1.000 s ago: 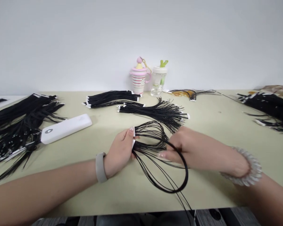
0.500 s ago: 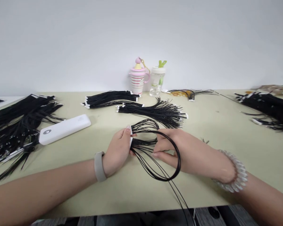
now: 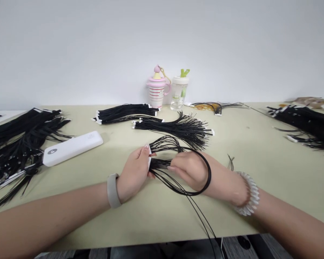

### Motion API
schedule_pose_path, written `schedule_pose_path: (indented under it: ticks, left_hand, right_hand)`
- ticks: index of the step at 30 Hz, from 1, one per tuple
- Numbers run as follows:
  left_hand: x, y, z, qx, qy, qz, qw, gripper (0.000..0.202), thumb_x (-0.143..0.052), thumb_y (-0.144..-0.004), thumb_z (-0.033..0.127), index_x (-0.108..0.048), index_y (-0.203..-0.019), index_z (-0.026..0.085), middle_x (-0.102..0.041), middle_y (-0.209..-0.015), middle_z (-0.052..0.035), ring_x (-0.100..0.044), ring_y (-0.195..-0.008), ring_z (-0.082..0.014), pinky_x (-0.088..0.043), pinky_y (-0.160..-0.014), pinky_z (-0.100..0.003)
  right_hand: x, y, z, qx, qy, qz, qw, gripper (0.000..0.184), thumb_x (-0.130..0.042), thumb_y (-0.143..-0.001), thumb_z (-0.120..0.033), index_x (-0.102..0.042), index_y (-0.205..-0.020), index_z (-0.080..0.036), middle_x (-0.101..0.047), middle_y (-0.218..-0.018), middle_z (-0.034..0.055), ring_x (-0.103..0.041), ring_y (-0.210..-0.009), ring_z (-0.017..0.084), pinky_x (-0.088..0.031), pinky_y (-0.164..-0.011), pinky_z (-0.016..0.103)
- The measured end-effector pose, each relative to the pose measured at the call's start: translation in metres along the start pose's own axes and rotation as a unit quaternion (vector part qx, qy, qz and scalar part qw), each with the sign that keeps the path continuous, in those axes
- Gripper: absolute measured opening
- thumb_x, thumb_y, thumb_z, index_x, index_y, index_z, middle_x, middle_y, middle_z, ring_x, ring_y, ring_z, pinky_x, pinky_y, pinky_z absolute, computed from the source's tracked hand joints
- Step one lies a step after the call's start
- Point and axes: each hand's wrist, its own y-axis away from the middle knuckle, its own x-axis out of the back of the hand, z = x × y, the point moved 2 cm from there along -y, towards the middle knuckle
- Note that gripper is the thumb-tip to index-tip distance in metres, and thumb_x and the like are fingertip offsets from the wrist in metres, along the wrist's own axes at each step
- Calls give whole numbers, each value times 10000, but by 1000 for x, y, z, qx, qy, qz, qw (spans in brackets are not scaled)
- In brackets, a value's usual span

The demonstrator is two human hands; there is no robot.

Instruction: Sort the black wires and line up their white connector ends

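1. The black wire bundle (image 3: 160,164) is held between both hands, above the near middle of the table (image 3: 151,223). A loop (image 3: 209,176) of it curves across the right forearm, and loose strands (image 3: 201,210) trail over the front edge.
2. The step in hand seems to be gathering or sorting the strands. The next move probably calls for a steady left pinch and a loop kept from snagging.
3. The left hand (image 3: 135,165) is closed, pinching the white connectors (image 3: 149,163).
4. The right hand (image 3: 191,167) is curled closed, wires entering at its fingertips; I cannot tell how tightly.
5. Beyond lies another bundle (image 3: 164,126).
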Motion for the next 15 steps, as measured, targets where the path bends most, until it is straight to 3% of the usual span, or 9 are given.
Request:
schedule_pose_path:
  ticks: [6,11,13,14,15]
  left_hand:
    - [1,2,3,-8,-39,-22,999,334,-431,-823,461,-472,-674,165,-465,-550,39,-420,-374,-77,-374,-351,-208]
    - [2,2,3,-8,-75,-27,997,387,-373,-831,510,-491,-702,165,-544,-644,12,-406,-361,-66,-371,-346,-211]
    - [1,3,3,-1,-84,-20,996,382,-372,-833,502,-498,-715,161,-567,-703,-3,-418,-371,-65,-379,-348,-210]
    - [1,3,4,2,-86,-16,996,374,-373,-836,490,-500,-719,159,-574,-732,-9,-422,-376,-62,-381,-349,-207]
    - [1,3,5,3,-87,-13,996,366,-373,-839,478,-502,-721,157,-578,-754,-14,-423,-381,-60,-380,-348,-203]
  right_hand:
    - [7,2,-4,-16,23,-11,1000,266,-386,-860,-227,-477,-618,-167,-525,-565,-12,-389,-486,69,-271,-489,240]
    - [41,15,13,-50,46,-31,997,211,-513,-746,-170,-519,-535,-179,-426,-418,-39,-302,-389,50,-234,-402,226]
    - [62,23,28,-103,10,59,993,158,-525,-761,-207,-618,-634,-200,-479,-429,-40,-352,-369,49,-278,-385,211]
    - [73,27,37,-143,-9,155,977,128,-551,-757,-235,-649,-684,-199,-538,-483,-23,-421,-399,61,-325,-404,216]
    - [83,32,45,-178,-41,271,945,96,-579,-744,-230,-667,-743,-192,-588,-553,-2,-492,-458,79,-377,-443,226]
